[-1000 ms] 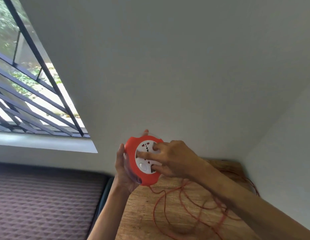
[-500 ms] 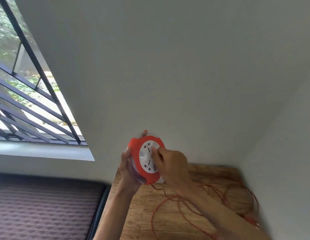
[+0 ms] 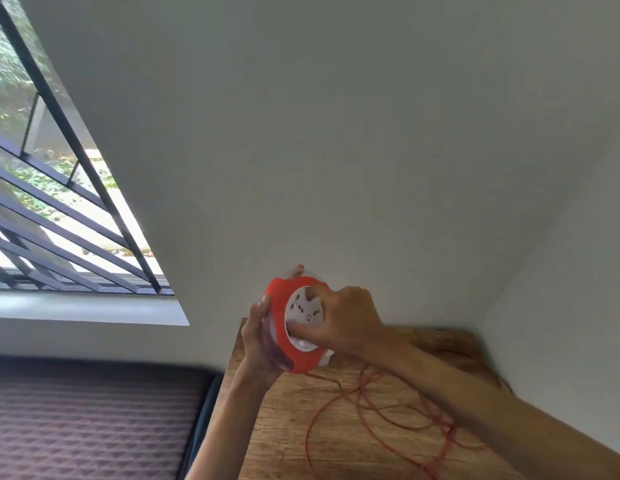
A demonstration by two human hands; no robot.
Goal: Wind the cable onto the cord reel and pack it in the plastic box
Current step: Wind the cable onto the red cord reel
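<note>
Orange cable [image 3: 367,407] lies in loose loops over the near and middle part of the wooden desk [image 3: 277,427], partly hidden under the right forearm, which crosses the near right corner and reaches up and left. The left forearm rises from the near edge, just left of the desk's left side.

Both hands hold the cord reel [image 3: 294,327] up above the far left part of the desk, clear of the wood. The left hand [image 3: 258,337] cups the reel's back and left rim, fingers wrapped behind it, with one fingertip showing above the top edge. The right hand [image 3: 343,320] lies over the white front face, fingers curled and pressed against that face near its top and lower edge. The reel is tilted, its orange rim turned toward the left and its white socket face toward the right hand. One strand of cable drops from the reel's lower side to the loops on the desk.

Left of the desk, lower down, is a dark quilted mattress [image 3: 86,424]. Behind the reel stands a plain pale wall [image 3: 336,133], meeting a second wall at the far right. At the far left is a window with dark metal bars [image 3: 59,188] and greenery outside.
</note>
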